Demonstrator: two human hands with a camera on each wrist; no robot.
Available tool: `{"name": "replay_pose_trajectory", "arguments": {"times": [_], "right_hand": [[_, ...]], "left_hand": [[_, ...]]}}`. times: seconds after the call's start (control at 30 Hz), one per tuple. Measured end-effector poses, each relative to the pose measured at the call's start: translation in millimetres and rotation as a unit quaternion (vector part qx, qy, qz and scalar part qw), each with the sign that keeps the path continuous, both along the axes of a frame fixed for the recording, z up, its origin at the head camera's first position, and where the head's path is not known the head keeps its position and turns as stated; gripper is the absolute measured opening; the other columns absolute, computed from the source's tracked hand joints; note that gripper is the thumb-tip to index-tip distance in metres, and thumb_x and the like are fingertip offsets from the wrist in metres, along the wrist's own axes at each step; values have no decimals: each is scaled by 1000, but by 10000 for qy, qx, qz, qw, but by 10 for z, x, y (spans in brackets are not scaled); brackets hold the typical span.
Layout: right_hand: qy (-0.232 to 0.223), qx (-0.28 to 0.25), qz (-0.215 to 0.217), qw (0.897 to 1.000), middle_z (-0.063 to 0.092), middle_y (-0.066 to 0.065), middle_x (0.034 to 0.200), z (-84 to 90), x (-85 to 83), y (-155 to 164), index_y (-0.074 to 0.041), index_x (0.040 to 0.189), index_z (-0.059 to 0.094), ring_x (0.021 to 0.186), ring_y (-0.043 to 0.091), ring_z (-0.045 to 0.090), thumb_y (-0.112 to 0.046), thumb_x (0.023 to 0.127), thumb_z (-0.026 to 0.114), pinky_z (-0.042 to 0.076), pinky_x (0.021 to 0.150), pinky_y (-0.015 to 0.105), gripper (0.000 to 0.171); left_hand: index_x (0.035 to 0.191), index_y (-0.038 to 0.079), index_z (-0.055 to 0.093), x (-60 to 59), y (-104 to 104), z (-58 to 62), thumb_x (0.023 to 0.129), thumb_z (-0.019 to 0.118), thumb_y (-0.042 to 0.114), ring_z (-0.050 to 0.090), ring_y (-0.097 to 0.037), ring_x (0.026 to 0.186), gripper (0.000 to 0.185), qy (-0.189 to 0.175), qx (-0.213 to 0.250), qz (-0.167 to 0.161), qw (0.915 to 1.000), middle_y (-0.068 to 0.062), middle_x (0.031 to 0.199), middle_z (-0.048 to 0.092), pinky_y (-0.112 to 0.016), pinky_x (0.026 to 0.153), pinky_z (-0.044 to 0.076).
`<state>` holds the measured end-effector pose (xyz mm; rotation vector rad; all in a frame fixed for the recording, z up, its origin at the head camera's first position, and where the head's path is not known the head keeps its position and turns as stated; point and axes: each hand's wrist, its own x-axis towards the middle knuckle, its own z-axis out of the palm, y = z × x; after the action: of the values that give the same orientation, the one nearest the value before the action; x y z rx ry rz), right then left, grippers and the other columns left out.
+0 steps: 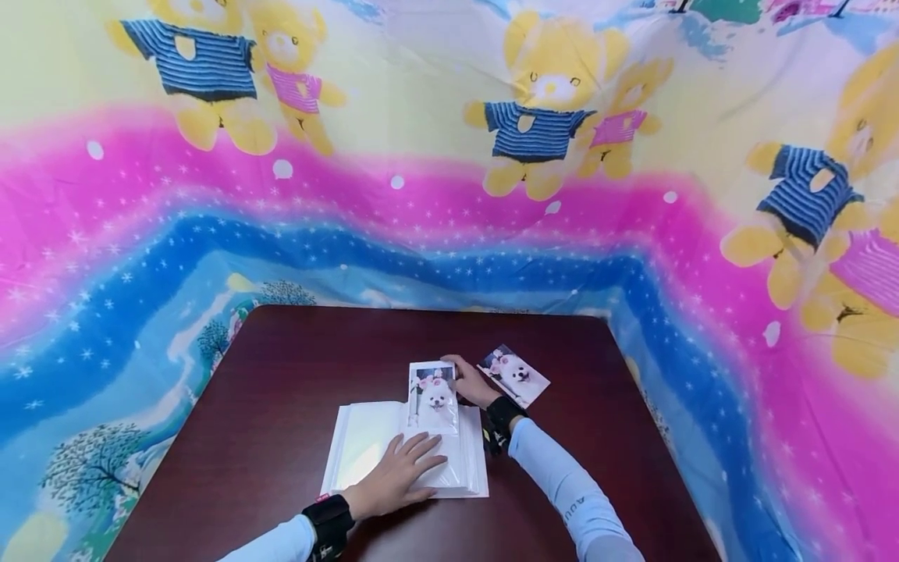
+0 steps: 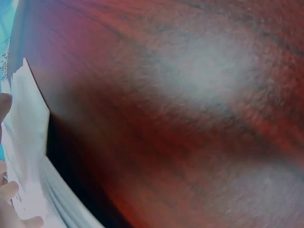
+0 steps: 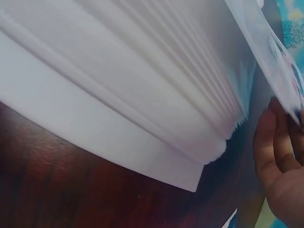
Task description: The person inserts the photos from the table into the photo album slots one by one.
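Observation:
An open photo album (image 1: 368, 429) with white pages lies on the table. A photo of a white puppy with pink flowers (image 1: 435, 402) juts past the album's far edge, its lower part lying over the right-hand page, apparently under clear film. My right hand (image 1: 472, 382) pinches this photo near its upper right edge; the right wrist view shows the fingers behind the photo (image 3: 273, 57), beside the album's fanned page edges (image 3: 142, 80). My left hand (image 1: 402, 476) rests on the pages with fingers spread, just below the photo. Only its fingertips show in the left wrist view.
A second puppy photo (image 1: 516, 375) lies slanted on the dark red-brown table (image 1: 281, 390), right of my right hand. A small black object (image 1: 492, 443) sits beside the album's right edge, partly behind the right wrist. A curtain printed with bears (image 1: 421, 226) surrounds the table.

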<state>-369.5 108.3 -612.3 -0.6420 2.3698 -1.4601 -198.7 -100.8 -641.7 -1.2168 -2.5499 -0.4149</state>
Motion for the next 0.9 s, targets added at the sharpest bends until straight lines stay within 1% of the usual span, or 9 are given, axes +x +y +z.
{"name": "replay_pose_trajectory", "arguments": {"times": [0.07, 0.13, 0.3, 0.4, 0.67, 0.73, 0.8, 0.87, 0.9], "right_hand": [[11, 123, 100, 9999, 46, 10, 81, -23, 23, 23, -2, 139, 50, 55, 16, 36, 5, 100, 46, 32, 54, 28, 40], [-11, 182, 190, 9997, 50, 8, 84, -32, 59, 40, -2, 131, 57, 57, 15, 39, 3, 101, 46, 34, 54, 28, 33], [-183, 216, 275, 9992, 60, 10, 103, -30, 151, 66, -4, 120, 65, 78, 18, 52, 0, 103, 45, 45, 63, 30, 27], [-286, 193, 255, 9991, 63, 11, 107, -35, 186, 71, -4, 116, 67, 83, 19, 58, -2, 103, 44, 51, 62, 32, 26], [-566, 198, 255, 9979, 67, 12, 103, -35, 273, 67, 0, 109, 70, 73, 16, 62, 1, 103, 40, 55, 59, 35, 31], [-671, 122, 204, 9975, 67, 13, 101, -50, 281, 75, 0, 109, 70, 70, 15, 62, 2, 103, 39, 55, 58, 33, 32], [-714, -26, 164, 9973, 67, 12, 100, -68, 297, 92, 1, 112, 70, 67, 15, 61, 3, 103, 39, 55, 57, 33, 32], [-695, -257, 132, 9972, 64, 17, 96, -13, 363, 93, 4, 119, 64, 64, 28, 62, 2, 104, 37, 56, 59, 41, 31], [-686, -358, 85, 9970, 62, 19, 93, -1, 392, 84, 5, 124, 60, 64, 31, 61, 0, 105, 37, 56, 60, 45, 31]], "left_hand": [[136, 18, 57, -3, -2, -19, 89, 72, 43, 44, -37, 133, 55, 114, 104, -17, 9999, -14, 147, 47, -65, 94, 40], [136, 17, 58, -1, 2, -35, 88, 73, 41, 46, -38, 131, 56, 183, 201, -48, 9996, -15, 146, 49, -65, 93, 41], [134, 17, 60, 3, 33, -71, 86, 74, 41, 47, -38, 129, 55, 350, 242, -39, 9991, -15, 144, 50, -65, 91, 41], [132, 17, 60, 3, 53, -83, 85, 75, 41, 48, -38, 128, 54, 394, 286, 34, 9988, -15, 143, 51, -65, 92, 41], [127, 15, 62, 43, 64, -115, 83, 79, 37, 48, -44, 126, 52, 283, 617, 287, 9973, -18, 140, 53, -68, 95, 38], [126, 14, 63, 53, 68, -122, 82, 79, 37, 46, -48, 127, 52, 215, 717, 336, 9966, -21, 140, 52, -68, 96, 38], [128, 14, 62, 62, 78, -125, 83, 78, 38, 42, -51, 129, 53, -25, 878, 392, 9954, -23, 142, 49, -68, 98, 36], [130, 12, 61, 75, 99, -112, 86, 75, 40, 39, -52, 131, 54, -406, 1193, 563, 9904, -26, 142, 47, -67, 100, 35], [132, 9, 59, 83, 113, -94, 88, 73, 39, 38, -52, 132, 54, -673, 1480, 659, 9845, -28, 143, 46, -67, 101, 34]]}}
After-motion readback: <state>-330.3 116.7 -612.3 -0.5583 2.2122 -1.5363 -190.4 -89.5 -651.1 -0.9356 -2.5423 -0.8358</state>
